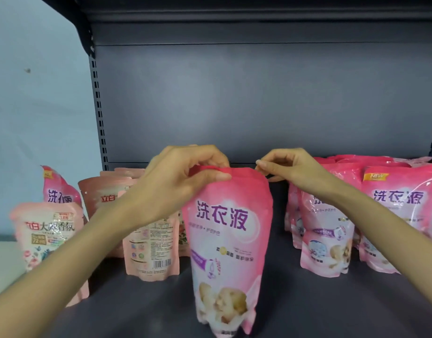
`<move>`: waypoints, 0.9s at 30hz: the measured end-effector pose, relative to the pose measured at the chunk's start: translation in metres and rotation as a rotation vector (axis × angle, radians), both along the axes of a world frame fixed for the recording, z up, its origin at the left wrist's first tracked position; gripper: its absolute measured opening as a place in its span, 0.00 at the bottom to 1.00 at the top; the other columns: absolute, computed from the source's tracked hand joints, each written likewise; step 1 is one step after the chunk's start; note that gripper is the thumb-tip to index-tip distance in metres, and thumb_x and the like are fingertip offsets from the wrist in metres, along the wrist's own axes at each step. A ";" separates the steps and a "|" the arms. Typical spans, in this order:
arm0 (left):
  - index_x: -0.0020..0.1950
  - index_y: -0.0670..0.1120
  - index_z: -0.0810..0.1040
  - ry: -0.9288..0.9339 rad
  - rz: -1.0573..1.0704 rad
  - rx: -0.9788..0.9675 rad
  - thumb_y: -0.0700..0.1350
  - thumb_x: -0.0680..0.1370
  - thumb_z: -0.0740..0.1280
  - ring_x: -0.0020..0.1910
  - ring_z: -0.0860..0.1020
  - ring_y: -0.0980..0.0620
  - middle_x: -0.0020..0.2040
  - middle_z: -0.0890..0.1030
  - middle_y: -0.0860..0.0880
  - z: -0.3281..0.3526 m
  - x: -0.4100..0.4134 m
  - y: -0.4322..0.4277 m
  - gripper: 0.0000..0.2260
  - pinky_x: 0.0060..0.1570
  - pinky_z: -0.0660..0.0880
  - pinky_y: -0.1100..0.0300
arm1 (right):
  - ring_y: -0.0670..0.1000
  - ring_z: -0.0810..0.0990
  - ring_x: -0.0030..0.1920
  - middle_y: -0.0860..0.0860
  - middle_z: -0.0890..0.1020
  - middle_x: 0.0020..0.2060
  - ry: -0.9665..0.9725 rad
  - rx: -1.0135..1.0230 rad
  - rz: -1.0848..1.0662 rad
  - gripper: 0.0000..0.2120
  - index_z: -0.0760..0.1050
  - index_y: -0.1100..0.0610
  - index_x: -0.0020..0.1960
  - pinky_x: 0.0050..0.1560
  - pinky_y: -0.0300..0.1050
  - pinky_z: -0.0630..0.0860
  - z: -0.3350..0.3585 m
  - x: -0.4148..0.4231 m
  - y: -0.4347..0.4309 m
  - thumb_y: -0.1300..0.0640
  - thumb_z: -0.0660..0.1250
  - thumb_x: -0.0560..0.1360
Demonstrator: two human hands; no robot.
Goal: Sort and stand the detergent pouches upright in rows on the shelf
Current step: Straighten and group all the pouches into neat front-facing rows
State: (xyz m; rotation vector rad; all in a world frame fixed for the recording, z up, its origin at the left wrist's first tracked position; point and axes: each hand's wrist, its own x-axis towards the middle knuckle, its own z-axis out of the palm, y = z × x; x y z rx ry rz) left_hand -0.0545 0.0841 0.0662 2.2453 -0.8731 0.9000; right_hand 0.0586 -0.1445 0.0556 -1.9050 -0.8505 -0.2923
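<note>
The left hand [185,176] grips the top seam of a bright pink glossy plastic pouch [224,230] with purple lettering, the thumb in front and the curled fingers behind. The right hand [290,169] holds thumb and forefinger together at the top right corner of the same seam. It seems to pinch it, though the contact is small in the view.

Below the grip the pouch is upright, a little tilted, over the front part of the dark grey metal shelf [141,301]. To the right of the grip, well apart, stands a row of similar bright pink pouches [400,215]. To the left, behind the left forearm, is a looser group of pale peach-pink pouches [151,245] – one shows its barcode side.
</note>
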 end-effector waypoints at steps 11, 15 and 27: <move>0.46 0.58 0.79 -0.082 0.487 0.156 0.54 0.74 0.67 0.36 0.74 0.61 0.35 0.76 0.66 -0.002 -0.011 0.040 0.03 0.37 0.69 0.60 | 0.46 0.79 0.44 0.49 0.83 0.42 -0.156 -0.215 -0.185 0.07 0.80 0.55 0.45 0.49 0.41 0.74 0.005 0.029 0.041 0.53 0.66 0.76; 0.49 0.57 0.80 -0.035 0.600 0.175 0.54 0.76 0.65 0.44 0.76 0.51 0.38 0.78 0.57 -0.012 -0.005 0.045 0.06 0.40 0.69 0.58 | 0.48 0.77 0.51 0.51 0.82 0.51 -0.226 -0.330 -0.308 0.20 0.79 0.60 0.52 0.49 0.36 0.68 0.017 0.034 0.060 0.44 0.60 0.77; 0.55 0.58 0.76 -0.007 0.726 0.248 0.51 0.77 0.62 0.49 0.78 0.46 0.47 0.82 0.54 -0.014 0.004 0.046 0.08 0.43 0.73 0.56 | 0.53 0.71 0.30 0.56 0.75 0.31 -0.066 -0.617 -0.405 0.10 0.71 0.60 0.33 0.29 0.38 0.67 0.041 0.038 0.091 0.58 0.61 0.72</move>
